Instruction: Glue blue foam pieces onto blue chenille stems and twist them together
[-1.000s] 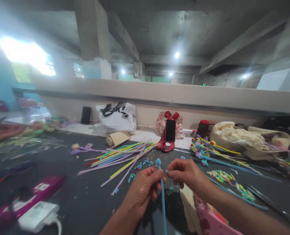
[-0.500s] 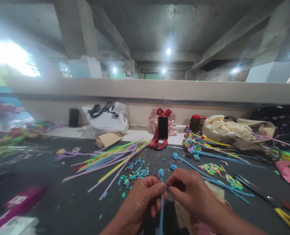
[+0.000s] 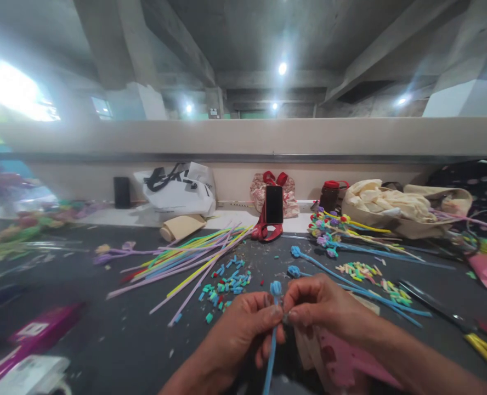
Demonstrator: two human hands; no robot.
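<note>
Upright in front of me stands a blue pipe-cleaner flower stem (image 3: 271,359) with a coiled bud at its top. My left hand (image 3: 247,323) is closed around it just below the bud, thumb against fingers. Right beside it, my right hand (image 3: 326,304) pinches something tiny near the left thumb, too small to make out. Past my right hand lie finished-looking blue stems with a coiled bud (image 3: 295,251). Cut blue and green pipe-cleaner bits (image 3: 227,285) are scattered left of the hands.
Long coloured pipe cleaners (image 3: 186,263) lie to the left. A phone (image 3: 273,204) stands at the back. Scissors (image 3: 436,307) and pale cut bits (image 3: 358,270) are on the right, with a bunch of small flowers (image 3: 329,233) behind. A purple tool (image 3: 41,334) lies front left.
Both hands and the blue stem have shifted slightly right in view, and the stem leans a little. My right hand's fingers have closed in beside the left thumb. The camera view has tilted down.
</note>
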